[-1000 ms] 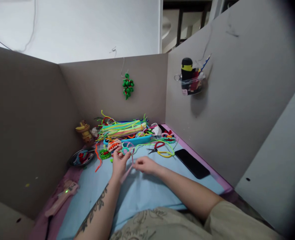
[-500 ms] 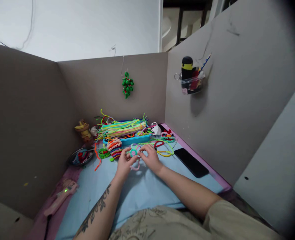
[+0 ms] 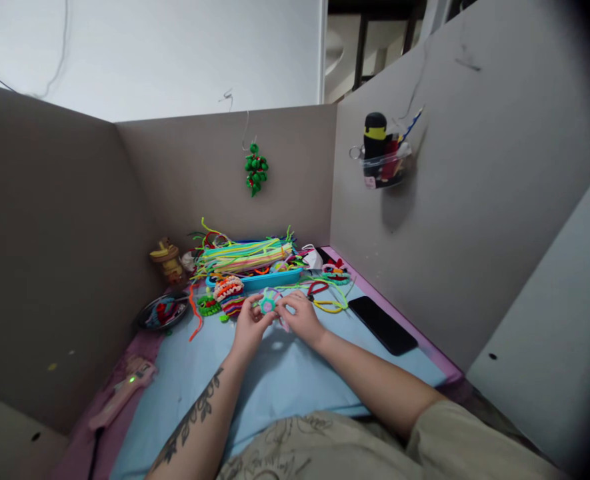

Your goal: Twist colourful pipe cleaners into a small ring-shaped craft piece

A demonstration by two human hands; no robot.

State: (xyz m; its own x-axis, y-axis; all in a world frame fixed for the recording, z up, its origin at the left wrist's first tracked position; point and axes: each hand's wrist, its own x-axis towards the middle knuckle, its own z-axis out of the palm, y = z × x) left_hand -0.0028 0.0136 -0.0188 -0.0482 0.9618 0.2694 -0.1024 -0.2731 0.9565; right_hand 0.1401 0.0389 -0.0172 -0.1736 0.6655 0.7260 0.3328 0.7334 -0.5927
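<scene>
Between my hands, above the blue table cover, is a small pipe cleaner flower (image 3: 268,305), teal with a pink middle and lilac edges. My left hand (image 3: 248,325) has its thumb and fingers closed around the flower's left side. At its right edge, the thumb and fingertips of my right hand (image 3: 303,319) pinch together on the same piece. A pink pipe cleaner end (image 3: 284,325) hangs below it, close to the right fingertips. Just what the right fingertips grip is too small to make out fully.
Behind my hands, a blue tray (image 3: 255,281) carries bundled pipe cleaners (image 3: 247,257). Finished woven pieces (image 3: 229,293) sit beside it. A phone (image 3: 383,325) lies right, a dark bowl (image 3: 162,312) and pink glue gun (image 3: 125,393) left. Grey panels (image 3: 215,173) enclose the table.
The pink pipe cleaner end, which curled out below and to the left, now hangs nearer my right fingertips. The flower has turned slightly; both hands stay nearly in place.
</scene>
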